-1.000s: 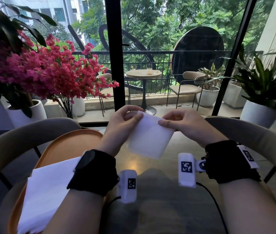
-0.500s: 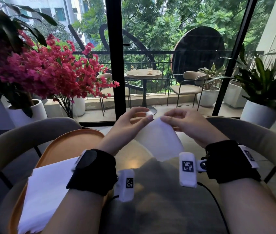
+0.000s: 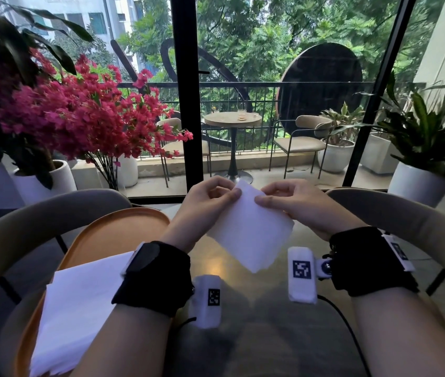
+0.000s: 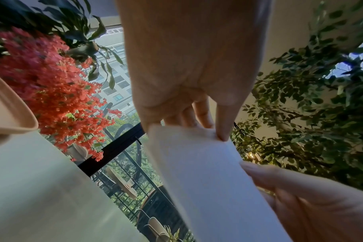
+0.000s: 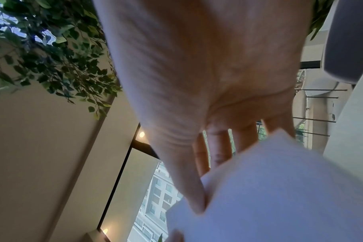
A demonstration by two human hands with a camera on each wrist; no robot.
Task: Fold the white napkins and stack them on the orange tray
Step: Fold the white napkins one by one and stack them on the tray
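A small folded white napkin (image 3: 251, 229) hangs in the air above the table, tilted, with its top edge between both hands. My left hand (image 3: 210, 202) pinches its upper left corner; the left wrist view shows the thumb pressing the napkin (image 4: 207, 176) near the top edge. My right hand (image 3: 294, 205) pinches the upper right side, thumb on the napkin (image 5: 280, 188) in the right wrist view. An orange tray (image 3: 112, 235) lies at the left with a stack of white napkins (image 3: 80, 311) on its near part.
The glass-topped table (image 3: 243, 336) lies under my forearms. Curved beige chair backs (image 3: 39, 216) ring the table's far side. Pink flowers (image 3: 74, 115) in a white pot stand at the back left, a green plant (image 3: 428, 137) at the back right.
The napkin swung from tilted, to nearly flat and edge-on, and back to hanging with its face toward me. Both hands stayed at its top edge with fingers shifting.
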